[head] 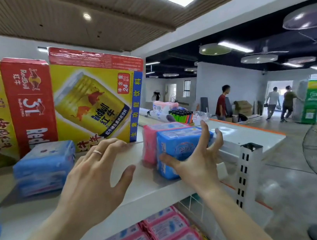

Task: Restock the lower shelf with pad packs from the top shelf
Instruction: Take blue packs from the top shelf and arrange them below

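we reach up to the top shelf (142,187) with both hands. the right hand (197,159) is spread wide about a blue pad pack (179,147) at the shelf's front right corner, thumb at its near face, fingers by its far side, not closed on it. the left hand (94,177) hangs released over the bare middle of the shelf, holding nothing. a pink pack (149,141) stands touching the blue one's left side; a blue stack (44,166) sits toward the left edge. on the lower shelf (193,202) rows of pink packs (169,232) already stand, so we judge the restocking begun but unfinished – no pack is in hand yet. red bull cartons (93,100) line the back edge, clear of the reach – the slotted upright (246,170) stands just right of the pack. people (221,104) cross the floor beyond.
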